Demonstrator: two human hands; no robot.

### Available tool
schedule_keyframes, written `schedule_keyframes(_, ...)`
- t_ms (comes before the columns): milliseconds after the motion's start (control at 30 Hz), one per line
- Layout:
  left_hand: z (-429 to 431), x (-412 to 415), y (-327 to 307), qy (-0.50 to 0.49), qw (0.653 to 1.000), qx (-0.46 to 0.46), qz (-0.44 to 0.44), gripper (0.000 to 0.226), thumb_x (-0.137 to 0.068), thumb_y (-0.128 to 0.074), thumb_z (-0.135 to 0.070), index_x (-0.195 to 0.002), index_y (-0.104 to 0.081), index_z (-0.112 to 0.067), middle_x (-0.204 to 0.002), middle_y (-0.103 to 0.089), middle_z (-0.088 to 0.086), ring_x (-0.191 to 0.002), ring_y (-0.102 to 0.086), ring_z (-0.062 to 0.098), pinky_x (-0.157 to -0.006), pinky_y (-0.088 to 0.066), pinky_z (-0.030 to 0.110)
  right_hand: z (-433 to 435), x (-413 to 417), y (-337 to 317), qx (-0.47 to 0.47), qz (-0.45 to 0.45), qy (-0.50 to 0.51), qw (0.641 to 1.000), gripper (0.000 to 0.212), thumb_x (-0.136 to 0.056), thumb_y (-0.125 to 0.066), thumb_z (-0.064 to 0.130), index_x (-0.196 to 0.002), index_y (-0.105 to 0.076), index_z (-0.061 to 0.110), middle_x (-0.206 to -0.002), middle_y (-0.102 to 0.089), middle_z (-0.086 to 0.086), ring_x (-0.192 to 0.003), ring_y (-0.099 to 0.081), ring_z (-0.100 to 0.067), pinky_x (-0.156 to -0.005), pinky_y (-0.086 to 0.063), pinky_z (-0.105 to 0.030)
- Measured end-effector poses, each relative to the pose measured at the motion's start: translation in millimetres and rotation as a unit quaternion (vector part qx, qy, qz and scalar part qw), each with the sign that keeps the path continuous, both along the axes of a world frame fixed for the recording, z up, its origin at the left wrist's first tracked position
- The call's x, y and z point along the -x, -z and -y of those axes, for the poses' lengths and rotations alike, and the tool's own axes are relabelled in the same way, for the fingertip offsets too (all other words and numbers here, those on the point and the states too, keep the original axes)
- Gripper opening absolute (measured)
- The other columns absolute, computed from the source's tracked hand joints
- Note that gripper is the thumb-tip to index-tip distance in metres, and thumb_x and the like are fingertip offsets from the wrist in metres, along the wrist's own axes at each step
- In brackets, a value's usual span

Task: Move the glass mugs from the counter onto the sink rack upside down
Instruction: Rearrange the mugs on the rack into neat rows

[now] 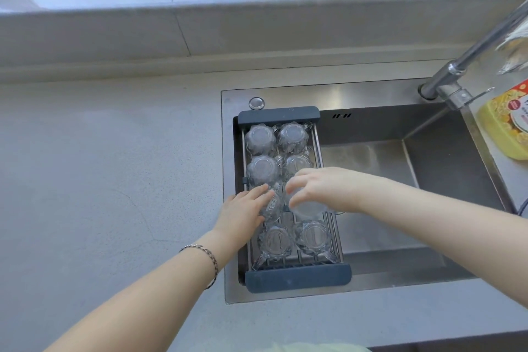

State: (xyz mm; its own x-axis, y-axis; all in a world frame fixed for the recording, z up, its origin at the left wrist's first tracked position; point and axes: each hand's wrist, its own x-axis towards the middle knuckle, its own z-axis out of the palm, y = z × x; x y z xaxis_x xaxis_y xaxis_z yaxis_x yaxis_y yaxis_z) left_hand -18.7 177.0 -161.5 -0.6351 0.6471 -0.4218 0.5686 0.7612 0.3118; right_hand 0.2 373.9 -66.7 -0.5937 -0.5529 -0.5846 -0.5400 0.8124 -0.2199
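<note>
A pale grey counter fills the left and near part of the scene, with a tiled ledge running along the far side. Set into the counter on the right is a stainless steel sink, with a chrome faucet rising at its far right corner and a yellow bottle on the sink's right edge.

A dark-ended sink rack spans the left part of the sink from far to near. Six glass mugs stand on it upside down in two columns: four mugs at the far end and two mugs at the near end.

Both bare forearms reach in from the near edge and meet over the middle of the rack. The left arm comes up from the lower left, with a thin bracelet on the wrist. The left hand lies palm down, its fingers together and pressed against the side of a tilted glass mug in the left column's gap. The right arm crosses in from the right, wrist bent downward. The right hand has its fingers curled and clamped over a second glass mug, held above the right column's gap with its base turned toward the camera. The two held mugs are just beside each other, between the far and near groups.
</note>
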Motion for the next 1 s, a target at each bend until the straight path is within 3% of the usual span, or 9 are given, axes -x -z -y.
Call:
schedule_keyframes(133, 1.1, -0.5, 0.8, 0.0, 1.0, 0.0, -0.004, 0.062, -0.093, -0.051, -0.021, -0.146, -0.019, -0.03, -0.157, -0.018, -0.01, -0.14, -0.03, 0.017, -0.111, -0.031, 0.038, 5.7, 2.3, 9.7, 0.02, 0.044, -0.001, 0.999, 0.044, -0.078, -0.055, -0.009, -0.116, -0.059, 0.013, -0.136, -0.048, -0.002, -0.126, -0.043, -0.022, -0.093, -0.04, -0.035)
schedule_keyframes(267, 0.2, -1.6, 0.4, -0.002, 1.0, -0.004, -0.004, 0.062, -0.094, -0.051, -0.02, -0.146, -0.02, -0.029, -0.157, -0.018, -0.009, -0.14, -0.03, 0.019, -0.111, -0.031, 0.038, 2.3, -4.2, 25.0, 0.022, 0.031, 0.053, 0.998, 0.058, -0.079, -0.047, -0.017, -0.125, -0.053, 0.017, -0.131, -0.052, 0.0, -0.119, -0.049, -0.023, -0.09, -0.043, -0.036)
schedule_keyframes(333, 0.1, -1.8, 0.6, -0.001, 1.0, -0.004, -0.004, 0.062, -0.094, -0.051, -0.02, -0.146, -0.02, -0.029, -0.157, -0.018, -0.009, -0.139, -0.031, 0.018, -0.11, -0.031, 0.038, -2.6, -13.7, 34.2, 0.071, 0.027, 0.122, 0.99, 0.054, -0.081, -0.048, -0.014, -0.125, -0.053, 0.017, -0.129, -0.052, -0.001, -0.119, -0.049, -0.022, -0.095, -0.043, -0.035)
schedule_keyframes(467, 0.9, -1.6, 2.4, -0.001, 1.0, -0.009, -0.009, 0.062, -0.093, -0.052, -0.021, -0.146, -0.02, -0.029, -0.157, -0.02, -0.009, -0.139, -0.032, 0.018, -0.109, -0.033, 0.037, -2.4, -48.9, 50.0, 0.221, -0.029, 0.352, 0.909, 0.041, -0.08, -0.06, 0.001, -0.12, -0.058, 0.01, -0.123, -0.054, -0.008, -0.118, -0.048, -0.021, -0.101, -0.028, -0.017)
schedule_keyframes(567, 0.5, -3.1, 2.3, -0.004, 1.0, -0.009, -0.008, 0.062, -0.094, -0.051, -0.02, -0.146, -0.02, -0.028, -0.157, -0.019, -0.009, -0.139, -0.031, 0.017, -0.11, -0.032, 0.037, 18.8, -72.9, 71.2, 0.208, -0.141, 0.507, 0.824, 0.06, -0.072, -0.074, 0.021, -0.126, -0.051, 0.01, -0.126, -0.047, -0.013, -0.12, -0.043, -0.028, -0.107, -0.035, -0.037)
schedule_keyframes(633, -0.4, -3.2, 1.6, -0.006, 1.0, -0.011, -0.008, 0.062, -0.094, -0.051, -0.02, -0.146, -0.02, -0.028, -0.157, -0.019, -0.01, -0.14, -0.031, 0.017, -0.11, -0.032, 0.036, 37.3, -77.8, 78.9, 0.145, -0.135, 0.618, 0.761, 0.082, -0.069, -0.075, 0.041, -0.136, -0.036, 0.014, -0.129, -0.038, -0.011, -0.121, -0.037, -0.027, -0.106, -0.034, -0.037)
schedule_keyframes(767, -0.7, -3.5, 0.5, -0.004, 1.0, -0.011, -0.01, 0.062, -0.093, -0.052, -0.019, -0.146, -0.021, -0.027, -0.157, -0.02, -0.009, -0.139, -0.032, 0.017, -0.108, -0.034, 0.036, 61.7, -70.7, 90.4, 0.098, -0.133, 0.671, 0.723, 0.09, -0.07, -0.07, 0.05, -0.141, -0.023, 0.02, -0.132, -0.033, -0.009, -0.115, -0.048, -0.027, -0.095, -0.044, -0.036)
schedule_keyframes(900, -0.6, -4.2, 0.0, -0.004, 1.0, -0.004, -0.014, 0.062, -0.093, -0.052, -0.02, -0.146, -0.021, -0.028, -0.157, -0.021, -0.009, -0.138, -0.034, 0.017, -0.107, -0.035, 0.036, 61.2, -63.5, 91.5, 0.179, -0.132, 0.718, 0.659, 0.077, -0.071, -0.075, 0.038, -0.135, -0.035, 0.022, -0.13, -0.037, -0.005, -0.104, -0.057, -0.027, -0.081, -0.05, -0.036)
schedule_keyframes(1000, -0.8, -4.3, 0.2, -0.006, 1.0, -0.005, -0.012, 0.062, -0.093, -0.052, -0.02, -0.146, -0.021, -0.028, -0.157, -0.021, -0.009, -0.138, -0.034, 0.017, -0.107, -0.035, 0.037, 48.3, -68.4, 82.7, 0.196, -0.144, 0.71, 0.661, 0.072, -0.068, -0.076, 0.034, -0.13, -0.043, 0.024, -0.126, -0.042, -0.003, -0.104, -0.056, -0.024, -0.082, -0.048, -0.032)
